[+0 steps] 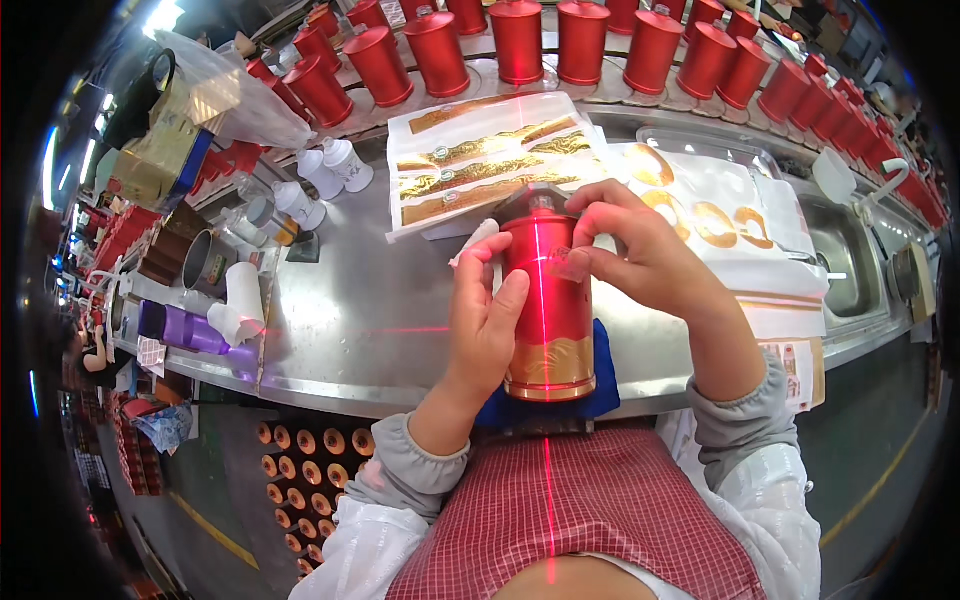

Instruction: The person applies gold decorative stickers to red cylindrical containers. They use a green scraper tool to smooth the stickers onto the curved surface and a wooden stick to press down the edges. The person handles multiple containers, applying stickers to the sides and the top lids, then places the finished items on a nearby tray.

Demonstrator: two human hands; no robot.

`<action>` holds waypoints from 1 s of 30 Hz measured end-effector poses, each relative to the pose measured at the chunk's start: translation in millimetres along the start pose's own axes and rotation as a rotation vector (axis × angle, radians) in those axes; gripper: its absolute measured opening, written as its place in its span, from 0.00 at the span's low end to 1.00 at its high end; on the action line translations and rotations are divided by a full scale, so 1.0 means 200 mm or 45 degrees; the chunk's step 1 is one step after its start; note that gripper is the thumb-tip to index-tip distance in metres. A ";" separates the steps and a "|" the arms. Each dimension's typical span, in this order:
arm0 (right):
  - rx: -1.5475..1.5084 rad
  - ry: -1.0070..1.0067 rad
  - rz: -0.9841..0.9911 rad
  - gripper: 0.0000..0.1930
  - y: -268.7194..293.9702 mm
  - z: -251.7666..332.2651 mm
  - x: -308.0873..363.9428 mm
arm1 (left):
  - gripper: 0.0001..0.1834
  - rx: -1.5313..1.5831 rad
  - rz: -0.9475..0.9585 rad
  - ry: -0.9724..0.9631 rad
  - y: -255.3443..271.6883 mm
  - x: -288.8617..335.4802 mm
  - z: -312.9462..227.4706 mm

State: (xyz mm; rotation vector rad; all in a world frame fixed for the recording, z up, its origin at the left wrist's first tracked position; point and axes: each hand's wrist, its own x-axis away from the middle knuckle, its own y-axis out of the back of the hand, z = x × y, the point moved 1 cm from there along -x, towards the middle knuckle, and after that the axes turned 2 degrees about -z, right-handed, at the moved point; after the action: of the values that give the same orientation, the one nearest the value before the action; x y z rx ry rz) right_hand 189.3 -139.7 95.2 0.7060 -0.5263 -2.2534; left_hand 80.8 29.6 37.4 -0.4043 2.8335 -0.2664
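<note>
A red metallic bottle (pixel 566 315) with a gold patterned band at its base stands at the table's front edge in front of me, a red laser line running down it. My left hand (pixel 483 315) steadies the bottle's left side, thumb and fingers against it. A white wrap (pixel 476 240) shows at a fingertip of that hand. My right hand (pixel 640 245) is at the bottle's upper right, finger and thumb pinching a small clear sticker (pixel 572 262) against the red surface. Below the bottle is a blue support (pixel 604 378). Behind it lies a sheet of gold labels (pixel 490 160).
Round gold labels (pixel 715 225) lie to the right, beside a sink (pixel 850 265). Red bottles (pixel 519 45) line a curved conveyor at the back. On the left are white bottles (pixel 347 165), a metal cup (pixel 208 262), a paper roll (pixel 243 300) and a purple bottle (pixel 185 328).
</note>
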 end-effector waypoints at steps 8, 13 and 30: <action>-0.033 -0.073 -0.072 0.08 -0.08 -0.05 -0.01 | 0.33 -0.321 0.035 0.025 0.00 -0.08 0.07; -0.298 -0.204 -0.307 0.10 -0.12 -0.16 0.05 | 0.33 -0.117 0.058 0.153 0.00 -0.08 0.08; -0.280 -0.237 -0.429 0.17 -0.22 -0.16 0.10 | 0.41 0.022 0.121 0.229 0.01 -0.09 0.04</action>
State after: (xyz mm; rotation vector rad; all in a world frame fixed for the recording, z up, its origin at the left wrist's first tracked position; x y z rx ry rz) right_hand 173.9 -129.8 40.2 0.5036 -0.2515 -2.6590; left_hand 98.6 36.5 33.7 -0.2527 3.0130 -0.3226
